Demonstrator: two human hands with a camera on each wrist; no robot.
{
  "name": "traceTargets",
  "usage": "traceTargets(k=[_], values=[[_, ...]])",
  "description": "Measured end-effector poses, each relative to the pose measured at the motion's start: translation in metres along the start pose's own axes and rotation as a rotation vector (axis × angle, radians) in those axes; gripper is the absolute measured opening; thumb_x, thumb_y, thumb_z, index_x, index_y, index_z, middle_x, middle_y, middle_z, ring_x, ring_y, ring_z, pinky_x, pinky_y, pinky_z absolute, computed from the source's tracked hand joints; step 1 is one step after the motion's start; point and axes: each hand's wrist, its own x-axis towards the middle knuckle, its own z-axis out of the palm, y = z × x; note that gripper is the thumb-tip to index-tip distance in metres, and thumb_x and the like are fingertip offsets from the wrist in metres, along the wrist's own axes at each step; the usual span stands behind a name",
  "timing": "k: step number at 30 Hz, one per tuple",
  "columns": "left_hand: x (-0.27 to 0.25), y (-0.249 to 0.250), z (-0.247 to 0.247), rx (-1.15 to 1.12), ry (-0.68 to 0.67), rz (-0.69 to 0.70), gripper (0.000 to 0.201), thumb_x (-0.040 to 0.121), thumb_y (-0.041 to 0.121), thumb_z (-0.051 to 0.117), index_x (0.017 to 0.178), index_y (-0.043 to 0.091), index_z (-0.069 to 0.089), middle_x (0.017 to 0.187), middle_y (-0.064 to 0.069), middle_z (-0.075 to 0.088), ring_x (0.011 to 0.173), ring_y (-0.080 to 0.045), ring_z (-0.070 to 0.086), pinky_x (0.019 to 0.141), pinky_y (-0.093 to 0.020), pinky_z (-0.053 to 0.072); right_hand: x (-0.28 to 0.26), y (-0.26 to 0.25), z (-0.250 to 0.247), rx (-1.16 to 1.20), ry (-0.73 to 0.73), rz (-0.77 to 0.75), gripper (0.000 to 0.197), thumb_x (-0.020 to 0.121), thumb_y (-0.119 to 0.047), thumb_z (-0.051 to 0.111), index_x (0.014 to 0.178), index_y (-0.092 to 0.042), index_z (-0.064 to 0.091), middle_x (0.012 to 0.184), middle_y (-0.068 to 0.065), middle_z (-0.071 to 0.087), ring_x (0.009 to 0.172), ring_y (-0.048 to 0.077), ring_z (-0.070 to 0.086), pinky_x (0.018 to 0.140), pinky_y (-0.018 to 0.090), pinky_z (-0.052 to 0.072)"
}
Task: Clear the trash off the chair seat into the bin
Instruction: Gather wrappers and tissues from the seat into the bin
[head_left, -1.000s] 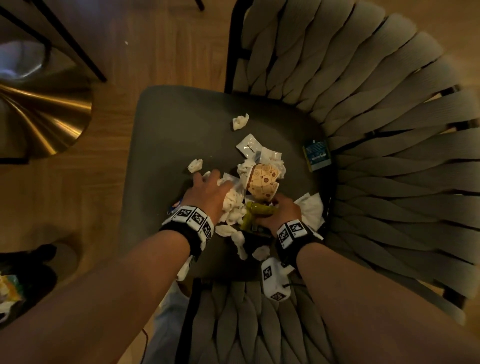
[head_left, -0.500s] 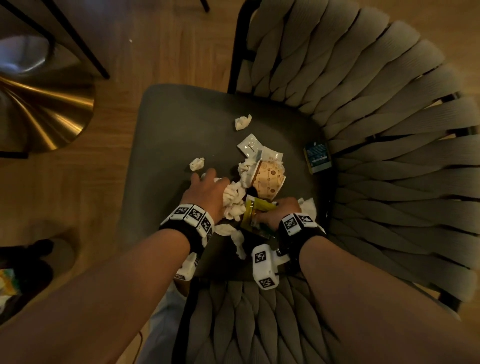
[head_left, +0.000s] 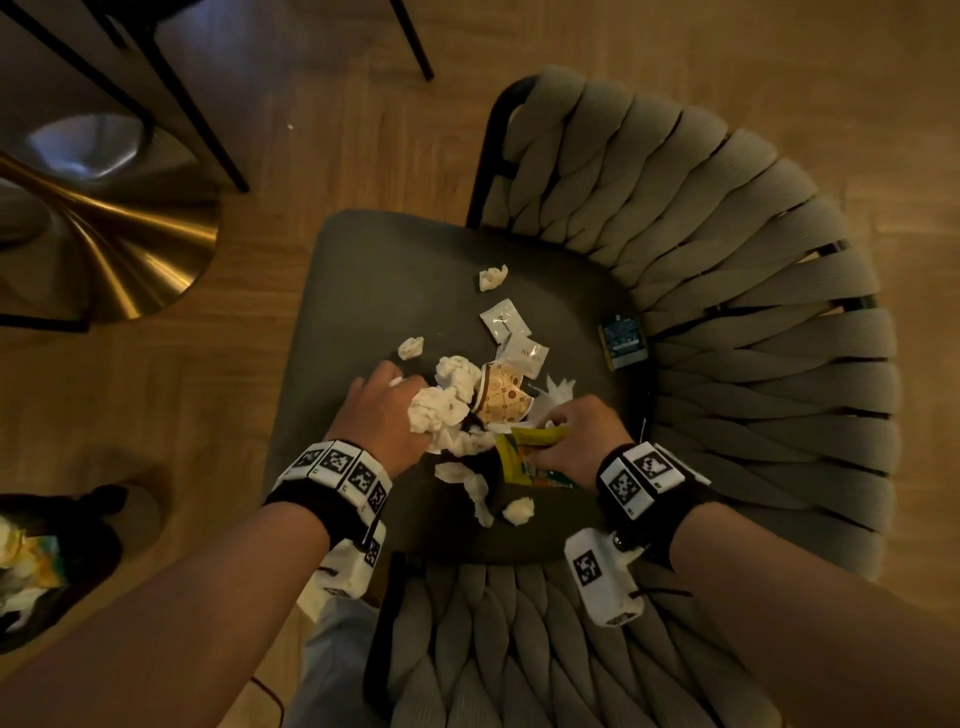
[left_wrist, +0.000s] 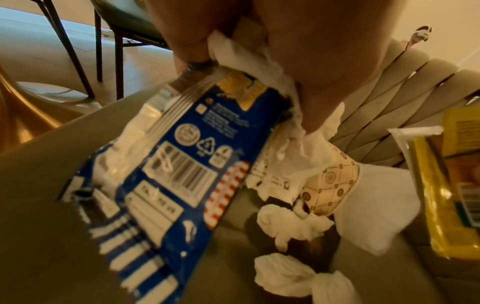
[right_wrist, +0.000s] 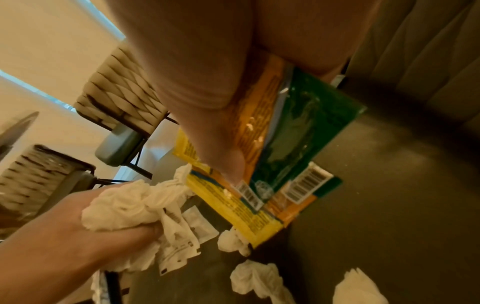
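Head view. My left hand (head_left: 382, 415) was curled round a wad of crumpled tissues (head_left: 436, 410), and my right hand (head_left: 574, 436) pinched the yellow and green wrappers (head_left: 519, 457), both over the middle of the chair seat (head_left: 374, 291). I judged that each hand was gathering as much as it could carry, so that fewer trips would be needed. Loose trash lay on the seat: a patterned paper cup (head_left: 501, 397) between my hands, two white sachets (head_left: 511, 330) beyond it, small tissue balls (head_left: 492, 277) farther out, and a dark blue packet (head_left: 623, 340) against the woven chair back (head_left: 727, 218). A dark container holding trash (head_left: 31, 561) sat on the floor to my left; it may have been the bin, but I could not tell.

Left wrist view. My fingers (left_wrist: 192, 37) clamped tissue together with a blue wrapper (left_wrist: 187, 164) that hung down from the grip. The cup (left_wrist: 330, 185) and more tissue balls (left_wrist: 291, 226) rested on the seat below.

Right wrist view. My thumb (right_wrist: 207, 123) pressed the overlapped wrappers (right_wrist: 285, 144) flat against fingers hidden behind them. My left hand (right_wrist: 64, 236) was close beside, full of tissue (right_wrist: 122, 205). Scattered tissues (right_wrist: 254, 277) lay beneath; in my judgement both full grips stood in the way of picking these up.
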Motion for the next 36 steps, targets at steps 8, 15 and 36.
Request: traceTargets(k=[8,15,36], values=[[0.001,-0.004,0.008,0.005,0.000,-0.014,0.054,0.070,0.043,0.070,0.118,0.026,0.049,0.122,-0.004,0.042,0.106,-0.027,0.047,0.094,-0.038,0.039,0.033,0.020,0.028,-0.009,0.214,0.050,0.078,0.061,-0.019,0.086,0.126,-0.030,0.044,0.139,0.007,0.033,0.124,0.029,0.044,0.098,0.038,0.047],[0.008,-0.009,0.013,-0.001,-0.021,-0.058,0.057,0.071,0.042,0.070,0.121,0.029,0.046,0.124,-0.002,0.041,0.108,-0.028,0.045,0.091,-0.039,0.043,0.067,0.016,0.050,-0.083,0.053,0.037,0.122,0.059,-0.020,0.086,0.142,-0.047,0.001,0.152,0.004,0.004,0.139,0.041,0.011,0.110,0.058,0.031],[-0.060,-0.009,-0.048,-0.276,0.292,0.075,0.045,0.061,0.028,0.083,0.100,0.018,0.063,0.103,0.002,0.048,0.084,-0.015,0.050,0.069,-0.026,0.041,-0.006,-0.005,-0.022,-0.068,0.058,-0.028,0.027,0.077,-0.024,0.074,0.102,-0.018,0.066,0.091,-0.003,0.061,0.088,0.014,0.057,0.073,0.027,0.048]])
